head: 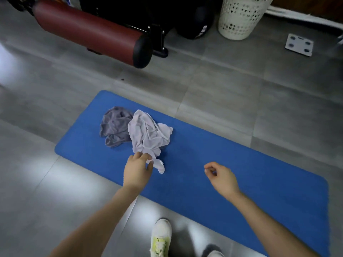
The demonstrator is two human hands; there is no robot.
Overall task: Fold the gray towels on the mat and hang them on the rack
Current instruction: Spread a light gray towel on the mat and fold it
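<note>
Two crumpled towels lie on the left part of a blue mat (232, 164). The darker gray towel (115, 125) sits at the far left. A pale gray towel (148, 134) overlaps its right side and trails a corner toward me. My left hand (137, 169) reaches down onto that near corner, its fingers and thumb pinching the cloth. To the right, my right hand (220, 175) hovers above the bare mat with fingers loosely curled and nothing in it. No rack is in view.
A dark red padded roller (89, 30) on a black frame juts out over the gray tiled floor beyond the mat. A white perforated laundry basket (239, 17) and a white bathroom scale (299, 44) stand at the back right. My shoe (160, 238) is at the mat's near edge.
</note>
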